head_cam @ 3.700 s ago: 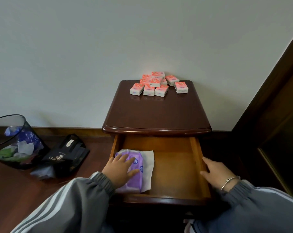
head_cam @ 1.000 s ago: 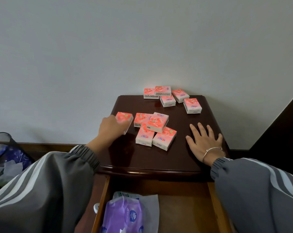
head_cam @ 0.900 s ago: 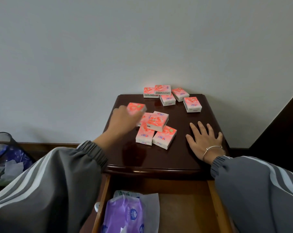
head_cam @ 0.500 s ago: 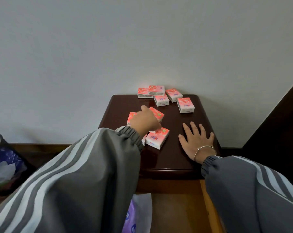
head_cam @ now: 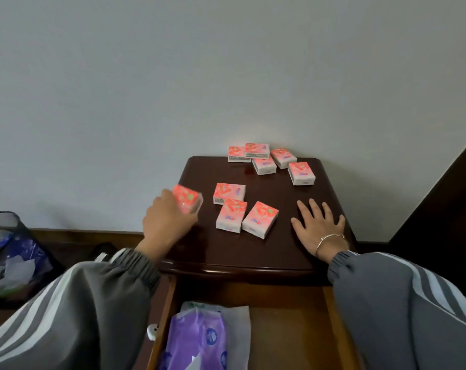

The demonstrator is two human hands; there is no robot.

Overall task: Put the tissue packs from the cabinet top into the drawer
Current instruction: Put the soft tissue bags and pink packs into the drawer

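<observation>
My left hand [head_cam: 165, 226] grips a pink tissue pack [head_cam: 188, 201], lifted over the left edge of the dark wooden cabinet top [head_cam: 253, 249]. Three more pink packs [head_cam: 240, 209] lie mid-top, just right of that hand. Several others [head_cam: 269, 158] cluster at the back by the wall. Flat on the top at the right rests my right hand [head_cam: 318, 227], fingers spread, a bracelet on the wrist. Below, the drawer [head_cam: 288, 329] stands open with a purple package [head_cam: 197, 340] on white paper at its left.
A black mesh bin [head_cam: 10, 252] with blue and white rubbish stands on the floor at the left. Dark wooden furniture [head_cam: 445, 193] rises at the right. A white wall backs the cabinet. My grey striped sleeves cover the lower corners.
My left hand reached across to the middle packs, then pulled back left holding one pack. One pack fewer lies in the middle group. My right hand stayed flat.
</observation>
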